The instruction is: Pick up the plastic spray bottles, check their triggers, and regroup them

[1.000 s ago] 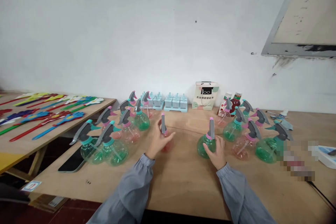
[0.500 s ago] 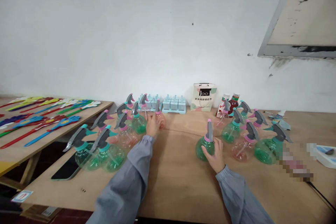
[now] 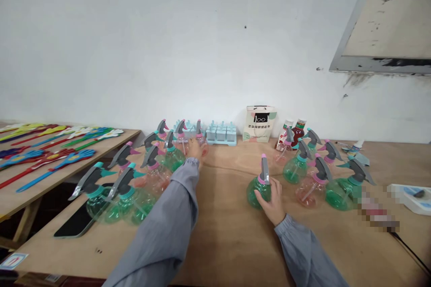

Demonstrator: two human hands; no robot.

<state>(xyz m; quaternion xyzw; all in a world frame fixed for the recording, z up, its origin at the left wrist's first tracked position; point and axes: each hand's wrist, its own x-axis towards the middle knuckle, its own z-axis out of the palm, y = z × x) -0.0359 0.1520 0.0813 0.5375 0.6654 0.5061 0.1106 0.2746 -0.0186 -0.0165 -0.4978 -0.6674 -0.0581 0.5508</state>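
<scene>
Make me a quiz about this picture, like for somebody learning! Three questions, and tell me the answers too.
1. True or false: the right hand is on a spray bottle with a pink body.
2. Where is the phone?
a) on the floor
b) on the table, to the person's left
c) inside the paper bag
3. Fill in the word: the hand reaching farther forward, at a pink spray bottle, is the ____ one.

Key:
1. False. The right hand is on a green spray bottle.
2. b
3. left. The left hand is the one farther forward.
</scene>
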